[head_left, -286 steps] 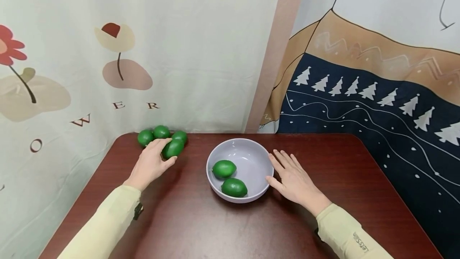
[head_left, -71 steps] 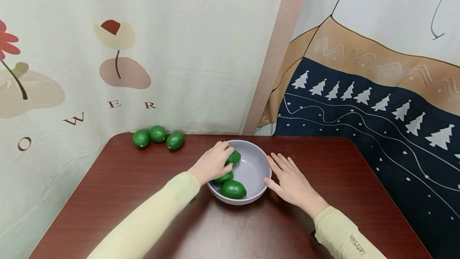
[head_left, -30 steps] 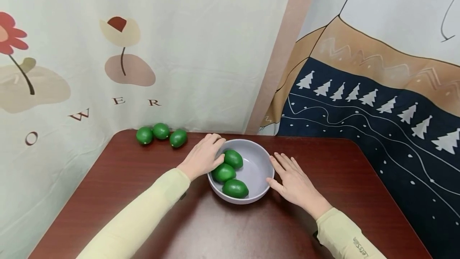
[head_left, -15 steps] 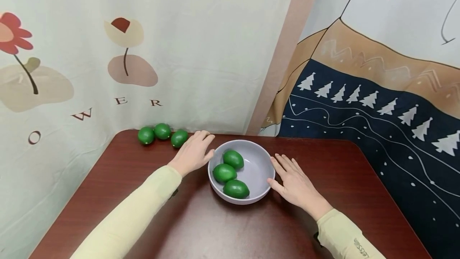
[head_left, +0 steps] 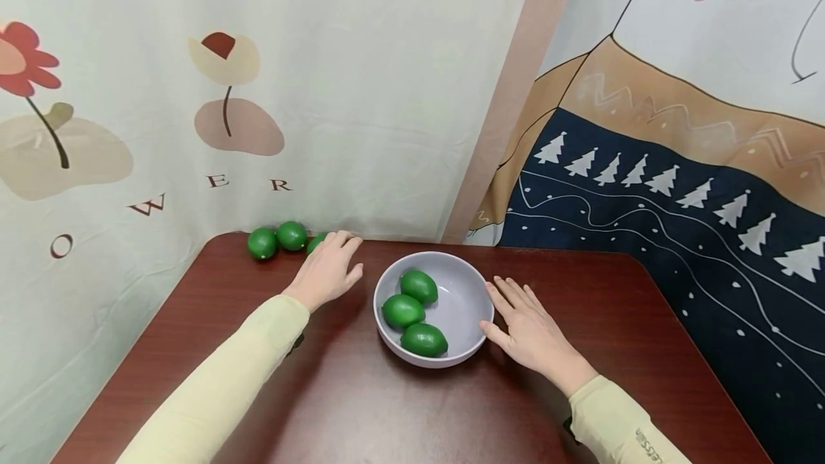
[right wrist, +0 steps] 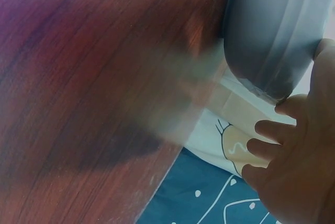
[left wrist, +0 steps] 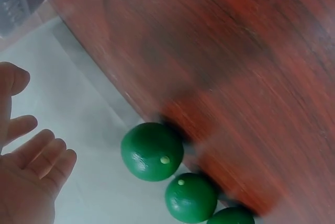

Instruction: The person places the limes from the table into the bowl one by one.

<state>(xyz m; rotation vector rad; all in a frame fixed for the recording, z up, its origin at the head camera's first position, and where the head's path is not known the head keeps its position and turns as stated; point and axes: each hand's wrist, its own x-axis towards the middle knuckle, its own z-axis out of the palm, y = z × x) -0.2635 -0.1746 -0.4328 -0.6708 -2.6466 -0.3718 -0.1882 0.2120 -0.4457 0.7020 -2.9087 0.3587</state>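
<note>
A pale lavender bowl stands mid-table with three green limes grouped in its left half. My right hand touches the bowl's right side with thumb and index finger, fingers straight; the right wrist view shows the tips against the bowl's outer wall. My left hand, holding nothing, hangs over the table between the bowl and three more limes at the back left. It partly hides the nearest lime in the head view. In the left wrist view that lime is apart from the relaxed fingers.
Two further limes, one lime and another lime, lie by the back left edge of the brown table. A pale printed curtain hangs right behind the table, and a dark blue tree-patterned cloth on the right.
A third lime has gone from the back left group into the bowl. My left hand has let go of it and moved left, out from the bowl. My right hand stays put.
</note>
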